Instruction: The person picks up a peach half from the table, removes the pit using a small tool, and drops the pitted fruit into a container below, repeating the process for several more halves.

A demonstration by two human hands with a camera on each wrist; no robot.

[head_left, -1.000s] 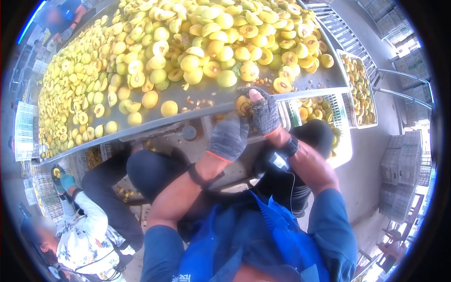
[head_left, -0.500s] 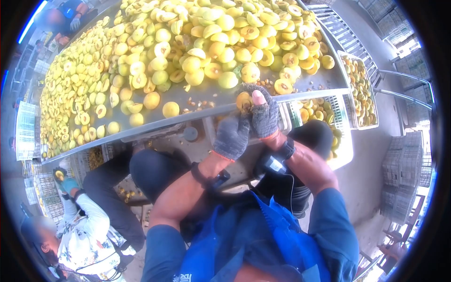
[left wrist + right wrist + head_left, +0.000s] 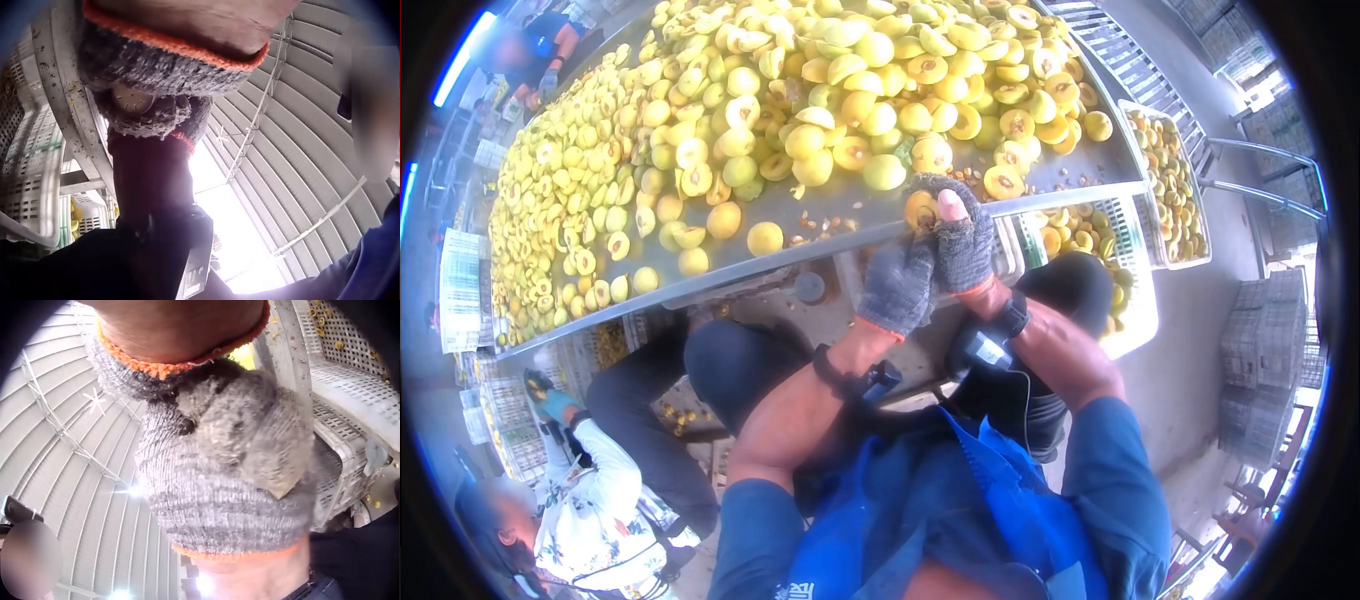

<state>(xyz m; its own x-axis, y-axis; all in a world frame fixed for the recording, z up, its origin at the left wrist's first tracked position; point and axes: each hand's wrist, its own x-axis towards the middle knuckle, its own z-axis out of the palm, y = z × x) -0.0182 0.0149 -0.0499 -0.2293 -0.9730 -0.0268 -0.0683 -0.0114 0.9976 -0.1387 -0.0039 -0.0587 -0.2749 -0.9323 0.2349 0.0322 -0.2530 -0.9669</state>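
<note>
In the head view my right hand (image 3: 966, 245), in a grey knit glove with the thumb bare, grips a yellow peach (image 3: 919, 209) at the table's front edge. A brown patch shows on the fruit. Just below it, my gloved left hand (image 3: 897, 285) is raised with fingertips close under the peach. In the right wrist view the left hand's fingers (image 3: 234, 425) look curled; I cannot tell what they hold. The left wrist view shows mostly the glove cuff (image 3: 169, 59). Peaches, many halved, pile on the metal table (image 3: 820, 215), with loose pits near its edge.
A white crate (image 3: 1135, 300) of peaches stands right of my knees, with another crate (image 3: 1165, 190) beyond. A person (image 3: 590, 510) sits at the lower left, and another (image 3: 545, 50) is at the far left. Crates are stacked (image 3: 1260, 360) at the right.
My left hand was blurred a second ago and now shows sharply, close beneath the peach. My right hand has kept its grip at nearly the same spot. The neighbouring person's hand has shifted.
</note>
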